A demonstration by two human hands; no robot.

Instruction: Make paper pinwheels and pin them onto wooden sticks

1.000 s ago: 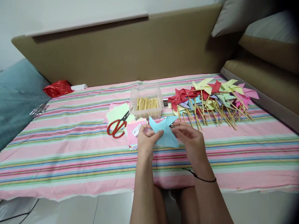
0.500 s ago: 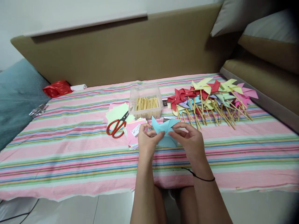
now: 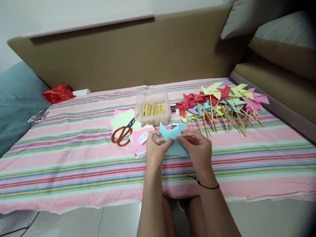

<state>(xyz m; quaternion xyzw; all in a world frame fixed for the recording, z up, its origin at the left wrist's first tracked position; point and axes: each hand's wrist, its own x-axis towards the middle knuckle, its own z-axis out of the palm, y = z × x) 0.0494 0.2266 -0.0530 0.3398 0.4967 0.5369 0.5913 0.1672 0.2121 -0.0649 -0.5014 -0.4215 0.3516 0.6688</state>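
A light blue paper pinwheel (image 3: 178,149) with folded blades is held up between both hands, over the front part of the striped cloth. My left hand (image 3: 156,149) pinches its left side, thumb pressed near the centre. On the right, my right hand (image 3: 198,146) has thumb and forefinger closed on a blade close to the middle. Whatever sits at the pinwheel's centre is covered by the fingertips. Just left of my left hand lies a stack of coloured paper squares (image 3: 138,146) with a small white label (image 3: 142,137) on top.
Red-handled scissors (image 3: 121,135) rest on green and pink paper sheets (image 3: 119,120). Behind the hands stands a clear plastic box (image 3: 151,120) of short wooden sticks (image 3: 154,109). Finished pinwheels on sticks (image 3: 217,108) are heaped at right. A red plastic bag (image 3: 58,94) lies far left.
My right hand has shifted slightly left and inward, bringing its fingertips closer to the pinwheel's centre and folding the right blade in. My left hand keeps its hold.
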